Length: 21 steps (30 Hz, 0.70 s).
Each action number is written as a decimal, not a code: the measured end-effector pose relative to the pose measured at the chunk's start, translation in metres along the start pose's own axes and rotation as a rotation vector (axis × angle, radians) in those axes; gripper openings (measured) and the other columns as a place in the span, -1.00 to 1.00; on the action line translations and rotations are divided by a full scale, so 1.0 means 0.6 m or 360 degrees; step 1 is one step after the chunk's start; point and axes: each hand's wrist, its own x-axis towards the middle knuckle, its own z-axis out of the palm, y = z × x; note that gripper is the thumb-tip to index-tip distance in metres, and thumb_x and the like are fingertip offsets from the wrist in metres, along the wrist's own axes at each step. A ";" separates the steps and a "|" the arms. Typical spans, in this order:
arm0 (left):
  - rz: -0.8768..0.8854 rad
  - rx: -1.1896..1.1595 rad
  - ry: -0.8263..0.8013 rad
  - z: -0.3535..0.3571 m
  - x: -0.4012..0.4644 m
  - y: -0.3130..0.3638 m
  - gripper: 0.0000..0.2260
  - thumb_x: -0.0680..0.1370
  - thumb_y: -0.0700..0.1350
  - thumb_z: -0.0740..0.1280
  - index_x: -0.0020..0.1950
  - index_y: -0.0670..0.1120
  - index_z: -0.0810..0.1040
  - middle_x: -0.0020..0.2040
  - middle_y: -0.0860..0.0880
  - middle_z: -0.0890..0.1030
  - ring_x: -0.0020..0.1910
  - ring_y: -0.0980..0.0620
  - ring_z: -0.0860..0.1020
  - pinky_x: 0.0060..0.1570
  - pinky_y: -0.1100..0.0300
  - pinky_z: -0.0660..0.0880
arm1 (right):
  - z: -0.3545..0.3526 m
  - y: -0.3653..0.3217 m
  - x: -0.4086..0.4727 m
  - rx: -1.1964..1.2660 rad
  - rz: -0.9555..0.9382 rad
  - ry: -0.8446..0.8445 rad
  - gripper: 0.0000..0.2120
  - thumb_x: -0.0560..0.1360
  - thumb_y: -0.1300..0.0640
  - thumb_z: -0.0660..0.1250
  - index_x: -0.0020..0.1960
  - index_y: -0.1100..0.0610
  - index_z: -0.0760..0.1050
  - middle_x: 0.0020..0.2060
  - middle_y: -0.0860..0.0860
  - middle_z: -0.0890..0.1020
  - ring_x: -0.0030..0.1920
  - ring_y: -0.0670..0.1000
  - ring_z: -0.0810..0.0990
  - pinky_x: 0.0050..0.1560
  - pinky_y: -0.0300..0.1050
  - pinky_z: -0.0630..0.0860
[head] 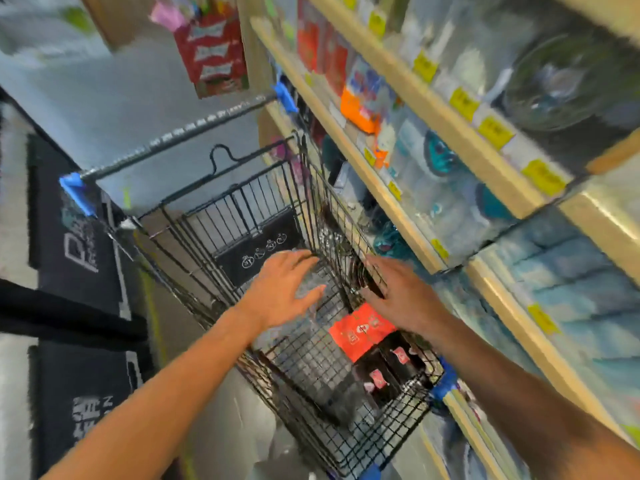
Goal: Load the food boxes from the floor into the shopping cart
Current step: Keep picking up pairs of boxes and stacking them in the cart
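A black wire shopping cart with blue corner caps stands in the aisle, seen from above. Inside it, near the right wall, lie red and black food boxes, stacked toward the cart's near end. My left hand hovers over the middle of the basket with its fingers spread and holds nothing. My right hand reaches over the cart's right side just above the red box, fingers straight and empty. The frame is blurred by motion.
Wooden store shelves with yellow price tags and packaged goods run close along the cart's right side. A red display box hangs ahead. Black floor mats with white lettering lie to the left on the grey floor.
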 end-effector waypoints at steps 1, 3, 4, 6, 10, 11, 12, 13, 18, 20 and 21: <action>0.0051 0.0056 -0.0010 -0.021 -0.001 0.008 -0.19 0.57 0.43 -0.12 0.52 -0.11 0.41 0.50 -0.13 0.42 0.48 -0.15 0.35 0.53 -0.11 0.20 | -0.017 -0.008 -0.017 -0.0031 0.0020 0.0042 -0.39 0.60 -0.13 0.31 0.58 -0.02 0.23 0.52 -0.02 0.35 0.49 0.08 0.31 0.41 -0.02 0.31; 0.0151 0.0154 -0.0030 -0.058 -0.003 0.032 -0.16 0.55 0.46 -0.22 0.55 -0.05 0.37 0.54 -0.10 0.37 0.52 -0.15 0.28 0.54 -0.16 0.13 | -0.046 -0.018 -0.051 -0.0099 0.0042 0.0086 -0.37 0.59 -0.19 0.30 0.59 -0.03 0.23 0.52 0.00 0.35 0.49 0.06 0.31 0.41 -0.05 0.30; 0.0201 0.0186 -0.0035 -0.075 -0.005 0.047 -0.16 0.55 0.46 -0.24 0.56 -0.02 0.34 0.56 -0.09 0.33 0.54 -0.15 0.24 0.55 -0.19 0.09 | -0.058 -0.019 -0.069 -0.0134 0.0055 0.0114 -0.36 0.59 -0.22 0.29 0.58 -0.03 0.24 0.50 0.01 0.37 0.48 0.05 0.33 0.41 -0.06 0.30; 0.0301 0.0224 -0.0031 -0.105 -0.007 0.083 -0.20 0.56 0.46 -0.23 0.59 0.02 0.29 0.60 -0.06 0.27 0.58 -0.15 0.15 0.58 -0.20 -0.02 | -0.078 -0.019 -0.108 -0.0200 0.0074 0.0231 -0.37 0.58 -0.25 0.28 0.55 0.00 0.32 0.46 0.01 0.45 0.44 0.05 0.41 0.41 -0.06 0.34; 0.0509 0.0307 -0.0027 -0.147 -0.011 0.165 -0.32 0.62 0.40 -0.06 0.60 0.04 0.26 0.62 -0.06 0.20 0.61 -0.15 0.06 0.58 -0.13 -0.21 | -0.120 -0.012 -0.195 -0.0213 0.0235 0.0290 -0.30 0.57 -0.40 0.09 0.56 0.00 0.30 0.49 -0.05 0.40 0.49 0.02 0.33 0.48 -0.01 0.27; 0.0567 0.0337 -0.0024 -0.155 -0.012 0.187 -0.32 0.61 0.41 -0.07 0.60 0.05 0.28 0.62 -0.06 0.21 0.61 -0.15 0.07 0.57 -0.13 -0.21 | -0.129 -0.006 -0.219 -0.0252 0.0257 0.0259 -0.23 0.54 -0.47 -0.01 0.57 -0.02 0.26 0.51 -0.06 0.36 0.52 0.01 0.28 0.49 -0.02 0.23; 0.0625 0.0364 -0.0026 -0.160 -0.014 0.210 -0.30 0.59 0.42 -0.10 0.59 0.06 0.29 0.62 -0.04 0.22 0.61 -0.14 0.08 0.58 -0.14 -0.20 | -0.136 0.000 -0.245 -0.0260 0.0267 0.0261 -0.17 0.50 -0.52 -0.09 0.57 -0.03 0.26 0.51 -0.07 0.34 0.52 0.01 0.27 0.49 -0.01 0.23; 0.0678 0.0382 -0.0028 -0.165 -0.016 0.234 -0.28 0.58 0.43 -0.13 0.59 0.06 0.30 0.61 -0.03 0.23 0.61 -0.14 0.09 0.59 -0.15 -0.19 | -0.143 0.007 -0.273 -0.0254 0.0285 0.0301 -0.15 0.49 -0.55 -0.12 0.56 -0.04 0.27 0.51 -0.07 0.35 0.51 0.01 0.28 0.48 0.01 0.26; 0.0925 0.0409 -0.0063 -0.160 -0.045 0.380 -0.13 0.49 0.50 -0.29 0.60 0.06 0.28 0.62 -0.03 0.21 0.62 -0.15 0.07 0.56 -0.11 -0.25 | -0.165 0.056 -0.445 -0.0291 0.0461 0.0417 -0.18 0.51 -0.53 -0.10 0.52 -0.03 0.37 0.46 -0.01 0.43 0.47 0.07 0.36 0.43 0.04 0.34; 0.1007 0.0443 -0.0098 -0.145 -0.060 0.443 -0.13 0.51 0.49 -0.29 0.57 0.03 0.35 0.61 -0.05 0.25 0.61 -0.16 0.12 0.56 -0.13 -0.20 | -0.168 0.078 -0.523 -0.0230 0.0573 0.0434 -0.05 0.44 -0.60 -0.25 0.53 -0.04 0.35 0.49 -0.03 0.39 0.50 0.05 0.32 0.47 0.04 0.29; 0.1039 0.0457 -0.0132 -0.134 -0.068 0.474 -0.14 0.52 0.48 -0.27 0.53 0.02 0.40 0.59 -0.06 0.29 0.59 -0.17 0.17 0.57 -0.15 -0.14 | -0.166 0.090 -0.564 -0.0210 0.0621 0.0468 -0.03 0.42 -0.61 -0.28 0.53 -0.05 0.35 0.49 -0.03 0.39 0.50 0.05 0.32 0.48 0.04 0.29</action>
